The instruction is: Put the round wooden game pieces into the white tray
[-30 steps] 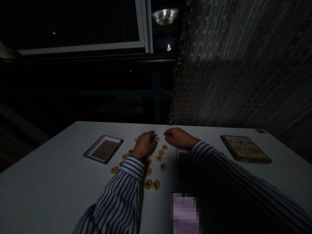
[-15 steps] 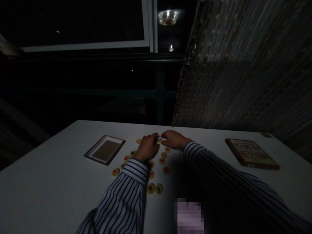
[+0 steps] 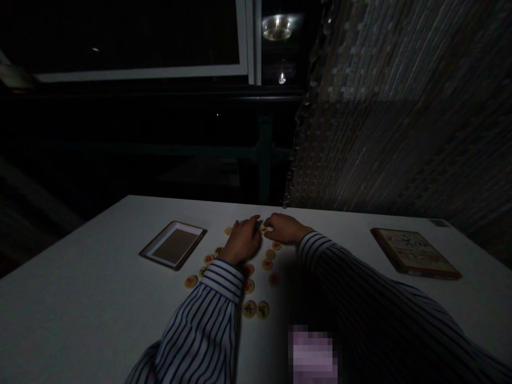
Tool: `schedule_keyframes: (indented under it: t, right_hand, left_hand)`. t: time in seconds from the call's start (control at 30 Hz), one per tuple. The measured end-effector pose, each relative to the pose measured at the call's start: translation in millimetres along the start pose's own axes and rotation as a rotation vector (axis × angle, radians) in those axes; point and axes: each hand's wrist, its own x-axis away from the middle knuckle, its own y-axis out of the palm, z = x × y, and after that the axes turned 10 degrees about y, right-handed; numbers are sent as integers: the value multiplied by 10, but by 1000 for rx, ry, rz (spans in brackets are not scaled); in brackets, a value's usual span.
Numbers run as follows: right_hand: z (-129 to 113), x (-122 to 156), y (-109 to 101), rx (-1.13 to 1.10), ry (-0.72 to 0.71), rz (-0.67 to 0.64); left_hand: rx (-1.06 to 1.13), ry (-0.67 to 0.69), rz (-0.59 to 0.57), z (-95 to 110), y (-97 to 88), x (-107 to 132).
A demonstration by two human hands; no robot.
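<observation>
Round wooden Chinese chess pieces with red or black characters lie scattered on the white table (image 3: 100,298). My left hand (image 3: 243,240) reaches palm down over the middle of them, fingers stretched out; what lies beneath it is hidden. Just to its right, my right hand (image 3: 286,228) curls its thumb and fingers round the edge of one chess piece (image 3: 264,230) at the far side. Nearer to me, two black-marked pieces, one of them this chess piece (image 3: 263,310), touch side by side. A red-marked piece (image 3: 191,281) lies left of my left wrist.
An open shallow box part (image 3: 144,254) with a brown bottom lies at the left. At the right lies a flat box with a printed picture (image 3: 416,250). A bead curtain (image 3: 380,122) hangs behind the table, beside a dark window. A pixelated patch (image 3: 313,354) covers the near edge.
Both hands stay in nearly the same place among the chess pieces. The whole view has shifted very slightly; no piece has visibly moved on the table.
</observation>
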Motion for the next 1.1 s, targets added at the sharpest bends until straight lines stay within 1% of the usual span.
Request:
schedule_keyframes:
  t: [0.27, 0.43, 0.6, 0.87, 1.0, 1.1]
  right_hand:
    - [-26, 33, -17, 25, 20, 10]
    - [-42, 89, -65, 52, 48, 28]
    - [-47, 104, -60, 59, 47, 21]
    - [-17, 75, -24, 33, 13, 15]
    - [-34, 94, -36, 47, 31, 33]
    - [-63, 130, -83, 65, 52, 64]
  left_hand:
    - [11, -24, -7, 14, -27, -16]
    - [30, -3, 45, 28, -43, -14]
    - [35, 20, 63, 7, -38, -19]
    - [56, 19, 35, -1, -33, -16]
    - [65, 15, 35, 7, -41, -13]
    - [71, 4, 53, 28, -64, -10]
